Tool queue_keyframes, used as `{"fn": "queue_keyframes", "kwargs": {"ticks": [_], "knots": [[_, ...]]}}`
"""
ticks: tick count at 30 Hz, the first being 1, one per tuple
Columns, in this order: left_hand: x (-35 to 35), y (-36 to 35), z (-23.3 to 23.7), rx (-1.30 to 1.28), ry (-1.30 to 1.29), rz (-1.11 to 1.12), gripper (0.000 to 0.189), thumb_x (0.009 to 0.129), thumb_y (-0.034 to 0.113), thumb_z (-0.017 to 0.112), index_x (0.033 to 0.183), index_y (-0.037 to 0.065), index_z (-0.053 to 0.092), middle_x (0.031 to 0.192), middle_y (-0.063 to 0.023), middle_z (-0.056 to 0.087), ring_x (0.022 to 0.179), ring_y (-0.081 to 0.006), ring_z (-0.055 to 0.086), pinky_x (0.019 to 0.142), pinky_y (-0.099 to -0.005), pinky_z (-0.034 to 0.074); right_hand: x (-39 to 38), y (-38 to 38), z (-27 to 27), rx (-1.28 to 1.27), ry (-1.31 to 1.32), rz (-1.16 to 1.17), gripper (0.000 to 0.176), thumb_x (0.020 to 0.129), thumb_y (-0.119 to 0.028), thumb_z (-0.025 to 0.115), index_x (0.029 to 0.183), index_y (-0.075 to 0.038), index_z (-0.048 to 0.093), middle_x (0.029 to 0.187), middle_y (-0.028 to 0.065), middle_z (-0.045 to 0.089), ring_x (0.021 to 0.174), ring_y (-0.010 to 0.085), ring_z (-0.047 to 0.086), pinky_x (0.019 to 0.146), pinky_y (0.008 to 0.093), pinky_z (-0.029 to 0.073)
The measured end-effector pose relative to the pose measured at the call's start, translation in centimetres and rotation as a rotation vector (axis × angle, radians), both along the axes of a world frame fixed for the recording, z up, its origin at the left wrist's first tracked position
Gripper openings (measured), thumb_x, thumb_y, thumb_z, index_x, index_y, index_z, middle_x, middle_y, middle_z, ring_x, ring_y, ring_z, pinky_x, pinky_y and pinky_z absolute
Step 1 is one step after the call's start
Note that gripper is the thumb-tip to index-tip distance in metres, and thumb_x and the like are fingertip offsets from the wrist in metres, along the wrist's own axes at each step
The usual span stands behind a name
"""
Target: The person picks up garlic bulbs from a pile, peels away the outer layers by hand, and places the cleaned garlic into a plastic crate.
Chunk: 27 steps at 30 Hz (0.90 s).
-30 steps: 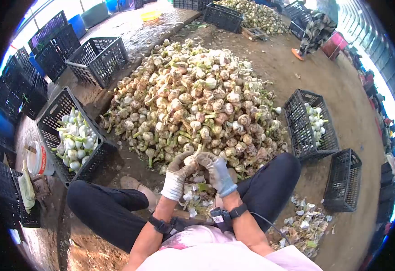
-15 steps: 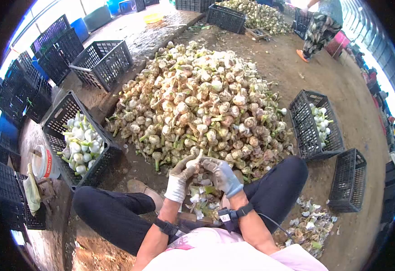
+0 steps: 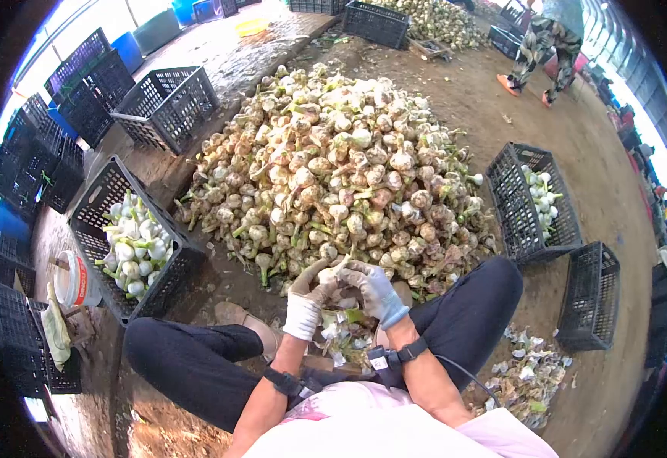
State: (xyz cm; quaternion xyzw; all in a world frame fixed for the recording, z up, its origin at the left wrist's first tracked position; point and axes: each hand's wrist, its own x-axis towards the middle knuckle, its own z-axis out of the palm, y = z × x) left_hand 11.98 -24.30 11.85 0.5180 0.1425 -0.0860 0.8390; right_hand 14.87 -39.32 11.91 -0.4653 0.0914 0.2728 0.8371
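Observation:
My left hand [image 3: 312, 296], in a soiled white glove, is closed around a garlic bulb [image 3: 339, 269] held above my lap. From the other side my right hand [image 3: 376, 291], gloved in white and pale blue, presses its fingers on the same bulb. The gloves hide most of the bulb. Just beyond both hands rises a large heap of unpeeled garlic bulbs [image 3: 333, 168] with short stems. Below them, between my feet, lie loose garlic skins [image 3: 346, 336].
Black crates of cleaner white garlic stand left [image 3: 188, 263] and right [image 3: 536, 248]. An empty black crate [image 3: 589, 298] sits by a pile of peelings [image 3: 528, 374]. A white bucket [image 3: 74, 278] is at the left. Another person [image 3: 551, 46] is at the back right.
The bulb's stem stood up between my hands earlier; now less of the bulb shows and my fingers are closer around it. The person at the back has shifted stance. My view has moved slightly.

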Motion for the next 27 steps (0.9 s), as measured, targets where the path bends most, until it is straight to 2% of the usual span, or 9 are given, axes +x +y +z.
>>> {"fn": "queue_keyframes", "kwargs": {"ticks": [2,7,8,10,12,14,21,24,27], "knots": [[-0.2,-0.6,-0.7,0.468,-0.354,0.040,0.043,0.075,-0.001,0.064,0.116,-0.001,0.051,0.108,-0.0080,0.057,0.095,-0.0138,0.054,0.085,-0.0264,0.044,0.1,0.4,-0.6,-0.126,-0.149,-0.014,0.017,0.083,-0.011,0.057,0.097,-0.002,0.059,0.082,0.0036,0.062,0.069,0.0108,0.061,0.055,0.0248,0.054],[-0.4,-0.2,0.9,0.252,0.032,0.028,0.035,0.081,0.018,0.060,0.110,-0.001,0.054,0.102,-0.0061,0.058,0.086,-0.0126,0.055,0.077,-0.0264,0.046,-0.3,1.0,-0.7,-0.099,-0.076,-0.117,0.013,0.077,-0.002,0.052,0.085,-0.001,0.062,0.081,0.0038,0.062,0.059,0.0081,0.056,0.051,0.0207,0.046],[0.0,-0.5,-0.5,-0.040,0.172,0.201,0.025,0.084,0.028,0.056,0.093,0.005,0.058,0.061,0.0007,0.056,0.040,-0.0071,0.045,0.032,-0.0228,0.033,0.0,1.2,-2.2,-0.332,-0.208,-0.060,0.013,0.074,-0.002,0.052,0.083,0.001,0.062,0.079,0.0064,0.062,0.063,0.0136,0.058,0.056,0.0247,0.047],[0.0,0.2,-2.3,-0.347,0.359,0.187,0.028,0.082,0.039,0.054,0.078,0.012,0.056,0.057,0.0002,0.053,0.038,-0.0093,0.043,0.030,-0.0216,0.029,0.3,1.8,-3.0,-0.563,-0.337,-0.005,0.014,0.072,-0.001,0.052,0.081,0.004,0.061,0.076,0.0090,0.062,0.066,0.0190,0.060,0.062,0.0287,0.048],[-0.1,0.7,-2.2,-0.415,0.415,0.150,0.031,0.082,0.044,0.052,0.074,0.014,0.055,0.056,0.0000,0.052,0.036,-0.0099,0.041,0.030,-0.0214,0.028,0.5,2.1,-3.1,-0.817,-0.919,-0.135,0.017,0.069,-0.003,0.051,0.081,0.004,0.061,0.076,0.0146,0.061,0.071,0.0256,0.060,0.066,0.0322,0.047],[-0.2,0.8,-1.2,-0.482,0.471,0.111,0.034,0.082,0.048,0.050,0.070,0.016,0.053,0.055,-0.0001,0.051,0.035,-0.0106,0.039,0.029,-0.0213,0.026,0.2,2.0,-3.6,-0.849,-0.881,-0.121,0.021,0.069,-0.002,0.050,0.087,0.003,0.061,0.081,0.0186,0.060,0.077,0.0310,0.059,0.071,0.0318,0.046],[0.3,0.6,-0.3,-0.450,0.494,0.072,0.039,0.080,0.054,0.050,0.071,0.017,0.052,0.052,0.0007,0.048,0.034,-0.0107,0.037,0.029,-0.0229,0.025,-0.9,0.4,-0.1,-0.169,-0.118,0.052,0.038,0.079,-0.005,0.058,0.116,0.002,0.051,0.106,0.0074,0.058,0.082,0.0153,0.060,0.070,0.0278,0.052],[0.1,1.2,-0.1,-0.414,0.478,0.055,0.042,0.080,0.056,0.047,0.072,0.016,0.051,0.055,-0.0003,0.049,0.035,-0.0106,0.036,0.029,-0.0230,0.026,-0.9,0.4,0.2,-0.133,-0.056,0.036,0.038,0.076,-0.007,0.059,0.114,-0.001,0.054,0.101,0.0037,0.060,0.085,0.0134,0.058,0.070,0.0248,0.049],[-1.3,-1.6,2.9,0.080,0.182,0.288,0.044,0.083,0.054,0.046,0.089,0.012,0.059,0.072,-0.0010,0.060,0.061,-0.0140,0.055,0.054,-0.0267,0.044,-1.3,1.3,1.6,-0.327,-0.411,0.042,0.023,0.077,-0.014,0.059,0.095,0.000,0.063,0.088,0.0106,0.064,0.079,0.0150,0.060,0.069,0.0292,0.050]]}}
